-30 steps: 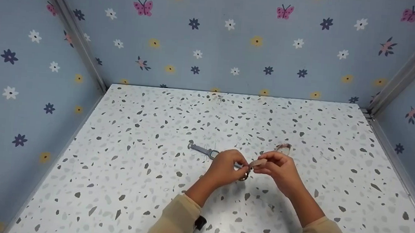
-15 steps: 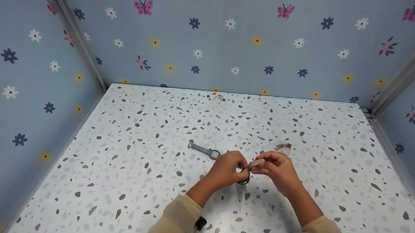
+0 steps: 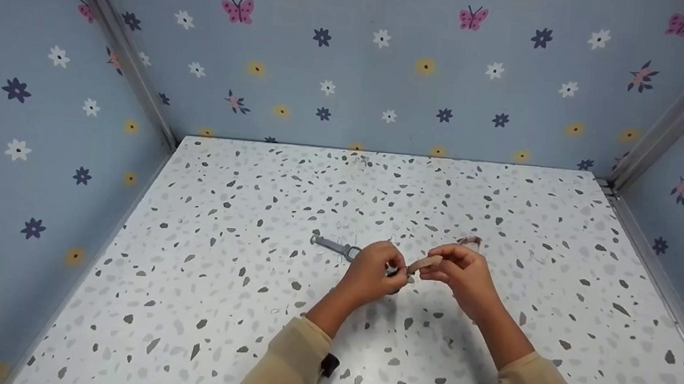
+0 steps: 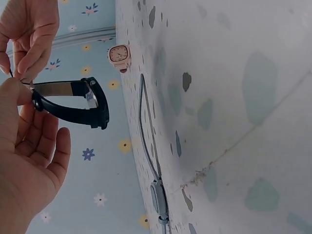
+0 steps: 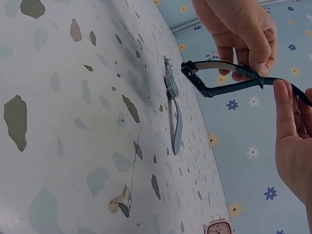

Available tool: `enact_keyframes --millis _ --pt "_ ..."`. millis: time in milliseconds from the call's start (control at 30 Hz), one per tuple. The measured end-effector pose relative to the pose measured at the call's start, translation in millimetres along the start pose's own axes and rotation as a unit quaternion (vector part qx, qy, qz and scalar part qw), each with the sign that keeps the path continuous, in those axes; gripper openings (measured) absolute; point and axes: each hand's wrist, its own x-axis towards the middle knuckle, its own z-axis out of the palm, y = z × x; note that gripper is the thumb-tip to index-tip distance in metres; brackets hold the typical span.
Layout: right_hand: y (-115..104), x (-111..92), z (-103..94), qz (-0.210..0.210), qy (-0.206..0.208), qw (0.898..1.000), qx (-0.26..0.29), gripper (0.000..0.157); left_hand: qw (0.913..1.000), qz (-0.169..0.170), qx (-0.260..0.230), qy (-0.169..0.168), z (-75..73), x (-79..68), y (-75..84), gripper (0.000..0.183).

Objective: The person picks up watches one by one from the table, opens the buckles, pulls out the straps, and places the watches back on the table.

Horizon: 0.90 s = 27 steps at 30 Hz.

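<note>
Both hands hold a wristwatch (image 5: 195,80) with a dark strap, raised over the table. My left hand (image 3: 375,271) pinches it with thumb and fingers by the loop in the strap, as the right wrist view shows. The strap's tan inner side faces up between the hands in the head view. My right hand (image 3: 463,281) pinches the free strap end with its fingertips. In the left wrist view the watch (image 4: 100,105) hangs with its strap bent into a loop, the dial turned away. The left hand mostly hides the case in the head view.
A grey-blue watch (image 3: 331,246) lies on the speckled white table (image 3: 235,306), partly behind the left hand. A pink watch (image 4: 118,54) stands beyond the right hand. Flowered blue panels (image 3: 352,64) close off the back and sides.
The dark watch case hung lower below the left hand half a second ago and now sits higher behind it. The left hand has risen slightly; both hands keep their hold.
</note>
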Motion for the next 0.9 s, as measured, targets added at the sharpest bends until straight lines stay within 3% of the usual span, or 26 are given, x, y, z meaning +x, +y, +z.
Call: enact_keyframes --millis 467,667,900 --pt "-4.7 -0.6 -2.8 -0.007 0.019 1.000 0.009 0.027 0.9986 -0.009 -0.043 0.028 -0.4 0.2 1.9 0.002" --pt "-2.5 -1.7 -2.5 -0.009 0.014 1.000 0.017 0.024 0.9987 0.007 -0.048 0.016 3.2 -0.2 5.0 0.007" --pt "-5.3 -3.1 -1.2 -0.010 0.006 1.000 0.011 0.024 0.9988 0.001 -0.048 0.010 4.5 0.6 4.9 0.008"
